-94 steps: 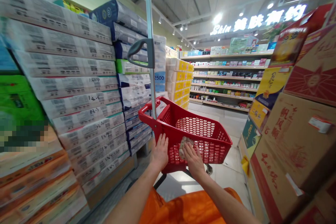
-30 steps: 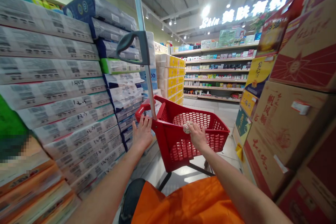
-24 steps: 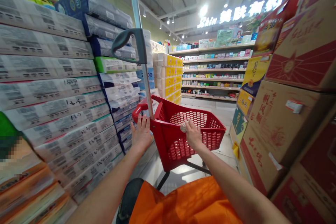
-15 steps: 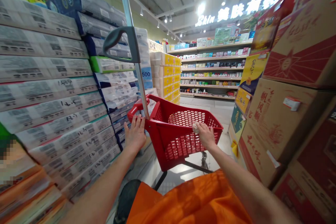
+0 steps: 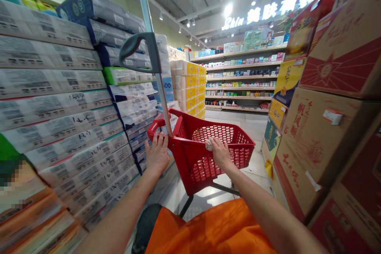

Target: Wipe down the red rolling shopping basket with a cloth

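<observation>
A red plastic shopping cart [image 5: 196, 162] with a honeycomb-holed basket stands side-on in front of me. My left hand [image 5: 158, 154] rests its outstretched fingers on the cart's rear corner, just below the red push handle [image 5: 154, 126]. My right hand [image 5: 220, 151] is closed around a crumpled white cloth [image 5: 209, 144], at the near top rim of the basket. Most of the cloth is hidden under my fingers. From the cart's rear corner rises a metal pole [image 5: 162, 97] with a grey loop grip [image 5: 139, 52] on it.
Stacked tissue packs [image 5: 68, 103] wall the left side. On the right, cardboard cartons [image 5: 318, 135] are piled high. Beyond the cart stand yellow-and-white packs [image 5: 195, 87] and shelves [image 5: 238, 71] of small boxes. Orange fabric [image 5: 214, 230] covers my lap.
My right hand has slid left along the basket's near rim with the white cloth, toward the rear of the cart. My left hand stays at the rear corner. The view has shifted slightly.
</observation>
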`<state>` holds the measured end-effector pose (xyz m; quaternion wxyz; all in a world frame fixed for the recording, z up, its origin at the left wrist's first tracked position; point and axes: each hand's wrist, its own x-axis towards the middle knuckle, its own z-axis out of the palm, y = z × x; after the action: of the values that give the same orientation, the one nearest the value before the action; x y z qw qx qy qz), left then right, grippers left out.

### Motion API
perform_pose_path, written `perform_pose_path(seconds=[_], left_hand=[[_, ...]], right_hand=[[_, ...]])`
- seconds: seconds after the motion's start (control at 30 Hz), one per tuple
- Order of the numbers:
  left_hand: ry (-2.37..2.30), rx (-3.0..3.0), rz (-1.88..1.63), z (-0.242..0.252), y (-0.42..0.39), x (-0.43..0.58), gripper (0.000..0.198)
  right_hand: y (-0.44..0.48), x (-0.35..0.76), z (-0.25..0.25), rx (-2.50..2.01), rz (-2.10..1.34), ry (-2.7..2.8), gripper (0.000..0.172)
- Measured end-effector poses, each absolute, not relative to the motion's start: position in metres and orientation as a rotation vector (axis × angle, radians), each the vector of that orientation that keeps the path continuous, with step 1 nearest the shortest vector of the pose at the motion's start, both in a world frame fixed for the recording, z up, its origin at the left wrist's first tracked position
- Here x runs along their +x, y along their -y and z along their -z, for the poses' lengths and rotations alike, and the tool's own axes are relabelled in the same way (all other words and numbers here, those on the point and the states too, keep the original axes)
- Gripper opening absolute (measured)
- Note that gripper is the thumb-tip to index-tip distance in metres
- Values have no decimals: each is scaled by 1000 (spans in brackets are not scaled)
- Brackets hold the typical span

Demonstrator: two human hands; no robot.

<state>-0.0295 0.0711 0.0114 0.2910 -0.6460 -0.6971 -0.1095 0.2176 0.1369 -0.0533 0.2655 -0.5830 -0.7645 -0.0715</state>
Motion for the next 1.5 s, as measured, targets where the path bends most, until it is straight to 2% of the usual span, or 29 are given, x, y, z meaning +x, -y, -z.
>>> perform_pose_path(seconds=[0.2,0.47,0.77,0.87,1.03,1.1,1.17,1.3,1.37,1.5], left_hand=[[1860,-1759,401,-10,-67,-15,62],[1845,-1840,422,-14,-63,12,57],[1766,-1937,475,-39,-67,7,56],[1820,-1915,471,-47,-72,-3,58],[1821,-1983,471,-44,-73,-8,61],[1797,-1998,482,-42,-70,-7,61],[1782,-2025,482,-43,-68,-7,62],[1857,-2058,468,-47,-65,-8,69],[1855,-2068,476,-48,-65,-7,70],[1851,-2075,459,-47,-67,-5,70]], right_hand=[[-140,234,50,-1767,140,1888,50],[-119,133,12,-1326,156,1977,42],[-133,172,22,-1189,179,1878,35],[-136,167,-29,-1075,265,1739,39],[-132,139,-162,-863,657,1760,39],[-134,135,-180,-871,732,1873,38],[-136,137,-165,-881,771,1997,40],[-134,153,-87,-771,837,2217,46],[-134,159,-63,-717,869,2291,45],[-138,154,-83,-746,897,2225,42]])
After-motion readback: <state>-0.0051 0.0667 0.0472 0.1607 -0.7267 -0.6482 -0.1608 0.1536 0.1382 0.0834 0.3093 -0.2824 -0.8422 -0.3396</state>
